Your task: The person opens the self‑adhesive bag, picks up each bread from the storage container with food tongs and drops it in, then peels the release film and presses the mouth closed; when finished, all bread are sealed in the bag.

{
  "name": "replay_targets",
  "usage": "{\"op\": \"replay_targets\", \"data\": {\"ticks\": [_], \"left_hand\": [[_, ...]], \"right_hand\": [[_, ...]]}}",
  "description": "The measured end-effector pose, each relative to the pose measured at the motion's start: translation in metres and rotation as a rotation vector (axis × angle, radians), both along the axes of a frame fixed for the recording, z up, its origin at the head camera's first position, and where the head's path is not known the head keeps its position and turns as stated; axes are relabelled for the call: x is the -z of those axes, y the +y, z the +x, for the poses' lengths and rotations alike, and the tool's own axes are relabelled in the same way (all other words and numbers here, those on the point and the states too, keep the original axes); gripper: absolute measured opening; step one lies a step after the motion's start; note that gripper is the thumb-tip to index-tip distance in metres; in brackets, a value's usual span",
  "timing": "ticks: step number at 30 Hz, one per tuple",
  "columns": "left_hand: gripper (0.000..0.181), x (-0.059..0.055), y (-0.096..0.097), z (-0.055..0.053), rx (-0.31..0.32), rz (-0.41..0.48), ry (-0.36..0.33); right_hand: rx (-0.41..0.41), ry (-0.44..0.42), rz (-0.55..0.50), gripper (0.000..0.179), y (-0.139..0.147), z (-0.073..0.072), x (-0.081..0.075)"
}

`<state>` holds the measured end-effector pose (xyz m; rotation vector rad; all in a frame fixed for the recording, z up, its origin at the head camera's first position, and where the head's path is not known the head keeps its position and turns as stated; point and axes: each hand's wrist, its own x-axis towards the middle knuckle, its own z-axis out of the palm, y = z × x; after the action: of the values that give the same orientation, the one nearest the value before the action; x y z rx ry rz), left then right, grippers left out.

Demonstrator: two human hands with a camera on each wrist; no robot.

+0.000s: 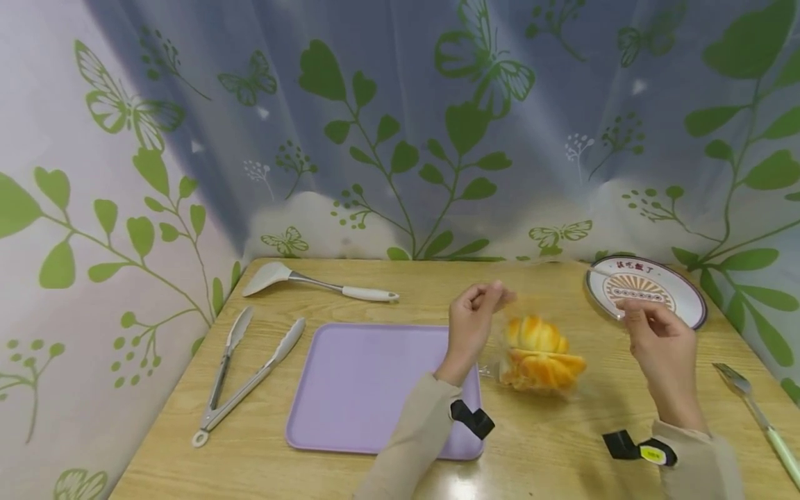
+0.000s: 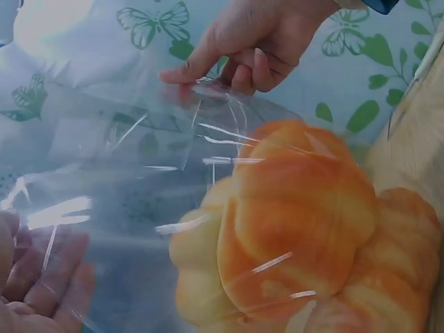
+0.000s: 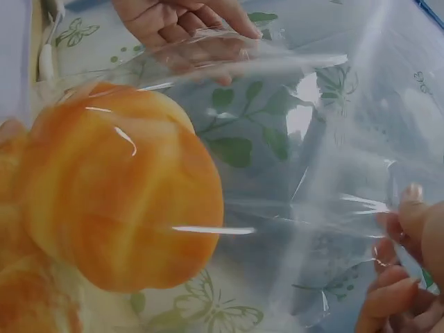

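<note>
A clear plastic bag (image 2: 146,180) with several golden bread rolls (image 1: 540,354) inside is stretched between my two hands above the table. My left hand (image 1: 470,326) holds one side of the bag's upper edge; in the right wrist view its fingers (image 3: 191,35) show partly through the film. At the opposite side, my right hand (image 1: 662,347) pinches the edge between thumb and fingers. The rolls hang low in the bag, between the hands. In the left wrist view the bread (image 2: 298,215) lies close behind the shiny film.
Left of the bag lies a lilac tray (image 1: 362,389), partly under my left forearm. Metal tongs (image 1: 244,389) lie spread farther left, with a white-headed spatula (image 1: 319,283) behind them. A printed plate (image 1: 681,305) stands at the back right, and a green-handled fork (image 1: 759,410) at the right edge.
</note>
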<state>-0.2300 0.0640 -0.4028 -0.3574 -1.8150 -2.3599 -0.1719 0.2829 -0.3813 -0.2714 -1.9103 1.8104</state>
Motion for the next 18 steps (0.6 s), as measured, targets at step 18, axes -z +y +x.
{"op": "replay_targets", "data": {"ticks": [18], "left_hand": [[0.022, -0.001, -0.003, -0.001, -0.041, 0.213, -0.078]], "right_hand": [[0.320, 0.118, -0.052, 0.041, -0.007, 0.004, -0.015]]}}
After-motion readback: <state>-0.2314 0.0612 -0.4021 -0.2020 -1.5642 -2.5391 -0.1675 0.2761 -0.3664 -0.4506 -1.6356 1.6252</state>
